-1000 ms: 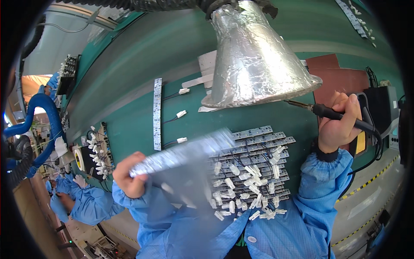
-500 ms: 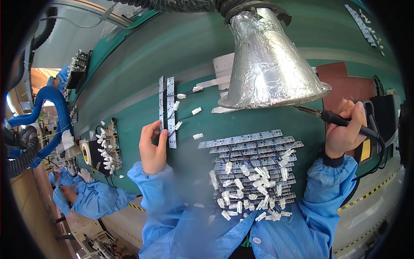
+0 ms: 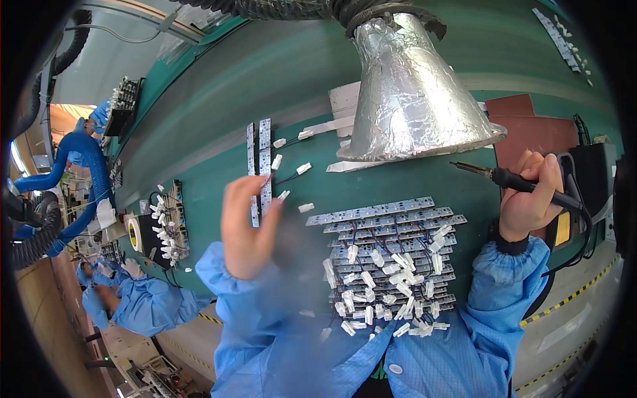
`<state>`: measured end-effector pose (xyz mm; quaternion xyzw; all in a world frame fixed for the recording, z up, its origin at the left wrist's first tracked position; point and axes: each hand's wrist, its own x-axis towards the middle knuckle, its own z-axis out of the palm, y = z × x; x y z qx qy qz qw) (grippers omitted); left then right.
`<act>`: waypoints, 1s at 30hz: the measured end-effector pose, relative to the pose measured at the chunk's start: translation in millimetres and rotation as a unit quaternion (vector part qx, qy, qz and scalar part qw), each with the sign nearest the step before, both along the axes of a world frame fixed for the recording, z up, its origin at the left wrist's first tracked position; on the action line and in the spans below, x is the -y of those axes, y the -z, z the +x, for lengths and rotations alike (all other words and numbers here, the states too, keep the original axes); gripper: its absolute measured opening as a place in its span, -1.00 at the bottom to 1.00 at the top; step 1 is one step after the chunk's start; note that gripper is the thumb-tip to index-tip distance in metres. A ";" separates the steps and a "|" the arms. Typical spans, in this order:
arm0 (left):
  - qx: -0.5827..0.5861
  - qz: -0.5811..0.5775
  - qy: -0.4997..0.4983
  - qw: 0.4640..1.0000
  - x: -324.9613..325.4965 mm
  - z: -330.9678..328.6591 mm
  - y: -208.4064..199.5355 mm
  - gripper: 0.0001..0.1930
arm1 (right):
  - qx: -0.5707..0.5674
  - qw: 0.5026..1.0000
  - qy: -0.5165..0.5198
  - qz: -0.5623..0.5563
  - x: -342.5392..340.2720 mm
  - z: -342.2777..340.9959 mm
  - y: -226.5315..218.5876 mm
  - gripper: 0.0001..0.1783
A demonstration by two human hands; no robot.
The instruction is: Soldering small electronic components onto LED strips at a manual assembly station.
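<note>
My right hand (image 3: 531, 198) is closed around a soldering iron (image 3: 507, 178), its metal tip pointing left below the rim of a foil-covered fume hood. On the left, my left hand (image 3: 247, 225), slightly blurred, hovers at two narrow LED circuit strips lying side by side, with thumb and index finger apart. The nearer strip is the right one (image 3: 265, 149), partly covered by my fingers; the left one (image 3: 251, 149) runs parallel. White plug connectors (image 3: 304, 168) on short dark wires lie beside them. In front of me sits a stack of LED strips (image 3: 371, 212) with many white connectors (image 3: 401, 275).
The foil-wrapped fume hood (image 3: 418, 99) hangs over the green bench mat (image 3: 292, 66). At right stand a black soldering station (image 3: 590, 176) and a reddish-brown board (image 3: 531, 136). A co-worker in blue (image 3: 142, 305) sits at left, near another strip stack (image 3: 174, 219) and a blue hose (image 3: 99, 179).
My left hand has lifted from the left strip and shifted right and nearer, across the right strip. The strips have moved slightly. My right hand with the soldering iron barely moves.
</note>
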<state>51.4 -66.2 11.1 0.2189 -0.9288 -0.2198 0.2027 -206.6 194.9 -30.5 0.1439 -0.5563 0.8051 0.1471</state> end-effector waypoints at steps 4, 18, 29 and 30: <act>0.167 0.082 0.167 0.968 -29.6 -37.8 -3.4 -0.62 | -0.002 1.000 0.001 -0.003 3.4 1.8 1.6 -0.56; 0.179 0.158 0.224 0.945 -19.5 -52.1 16.3 -0.85 | -0.028 0.999 -0.007 -0.015 -4.6 3.4 -8.1 -0.55; 0.143 0.292 0.104 0.940 -36.4 -68.5 2.2 -0.76 | -0.036 0.999 -0.001 -0.015 -11.1 1.0 -12.8 -0.55; 0.140 0.292 0.104 0.940 -37.0 -68.7 4.1 -0.76 | -0.040 0.999 0.002 -0.021 -11.5 0.9 -14.1 -0.55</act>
